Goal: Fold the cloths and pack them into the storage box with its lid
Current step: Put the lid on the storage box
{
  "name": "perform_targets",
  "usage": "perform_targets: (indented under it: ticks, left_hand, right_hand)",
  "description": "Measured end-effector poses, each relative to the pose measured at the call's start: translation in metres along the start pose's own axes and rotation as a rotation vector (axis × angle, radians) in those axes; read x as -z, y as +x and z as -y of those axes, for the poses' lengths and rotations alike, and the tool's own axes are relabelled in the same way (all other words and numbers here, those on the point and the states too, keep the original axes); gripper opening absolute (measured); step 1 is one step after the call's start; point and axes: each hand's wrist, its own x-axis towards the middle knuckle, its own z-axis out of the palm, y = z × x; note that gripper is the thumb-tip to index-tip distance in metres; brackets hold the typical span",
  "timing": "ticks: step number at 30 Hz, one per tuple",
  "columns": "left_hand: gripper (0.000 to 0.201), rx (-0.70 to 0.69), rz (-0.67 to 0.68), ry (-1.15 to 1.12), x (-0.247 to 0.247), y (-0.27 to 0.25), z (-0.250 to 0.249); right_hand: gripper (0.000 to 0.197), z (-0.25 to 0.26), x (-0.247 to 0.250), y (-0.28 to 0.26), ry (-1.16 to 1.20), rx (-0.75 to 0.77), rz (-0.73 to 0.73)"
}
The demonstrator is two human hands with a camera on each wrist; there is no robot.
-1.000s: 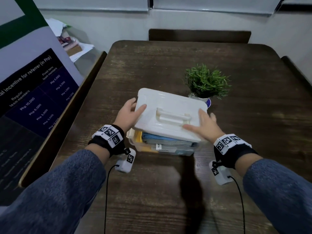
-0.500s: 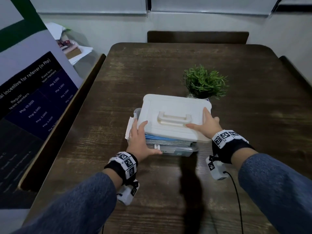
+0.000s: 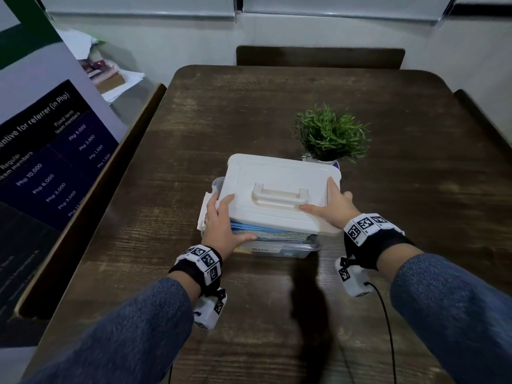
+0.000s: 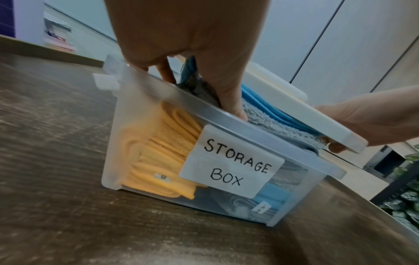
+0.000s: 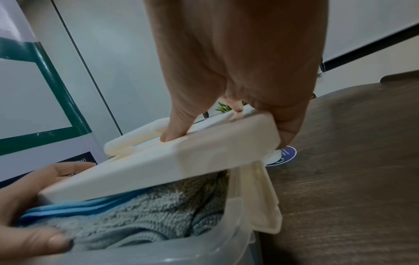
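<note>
A clear storage box [image 3: 277, 252] labelled "STORAGE BOX" stands mid-table, stuffed with folded yellow [image 4: 158, 152], blue [image 3: 249, 227] and grey [image 3: 271, 235] cloths that rise above its rim [image 4: 181, 96]. The white lid [image 3: 277, 176] with a handle lies tilted on the pile, its near edge raised. My right hand [image 3: 335, 206] grips the lid's near right corner, thumb on top beside the handle and fingers curled under the edge [image 5: 283, 136]. My left hand [image 3: 220, 223] presses the cloths down at the near left corner, its thumb on the grey cloth [image 4: 272, 122].
A small potted plant [image 3: 331, 134] stands just behind the box's right end. The box's white side latches hang open [image 5: 265, 206]. A printed banner [image 3: 41, 148] leans along the table's left side. Chairs stand at the left, far and right edges.
My left hand left the lid's left side and came down to the near left corner onto the cloths. The lid settled lower over the box, with my right hand still on it.
</note>
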Motion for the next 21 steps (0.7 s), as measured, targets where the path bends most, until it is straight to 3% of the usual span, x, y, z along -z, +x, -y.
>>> perform_targets:
  ticks: [6,12,14,17,21]
  left_hand:
    - [0.120,0.094,-0.022,0.116,-0.005,0.006,-0.004]
    - [0.128,0.081,0.224,-0.011,0.013,0.011,0.003]
    - [0.127,0.053,0.242,-0.024,0.021,0.011,0.006]
    - [0.117,0.009,0.184,-0.094,0.030,0.009,0.006]
    - [0.089,0.086,-0.067,-0.228,0.047,0.010,0.000]
  right_hand:
    - [0.120,-0.001,-0.003,-0.001,-0.005,-0.016,-0.005]
    - [0.121,0.002,-0.002,-0.001,-0.003,-0.013,0.008]
    - [0.120,0.003,-0.002,-0.002,0.000,-0.011,0.008]
    - [0.118,0.002,-0.006,-0.002,0.014,0.016,0.003]
    - [0.110,0.009,-0.015,-0.007,0.070,0.093,-0.004]
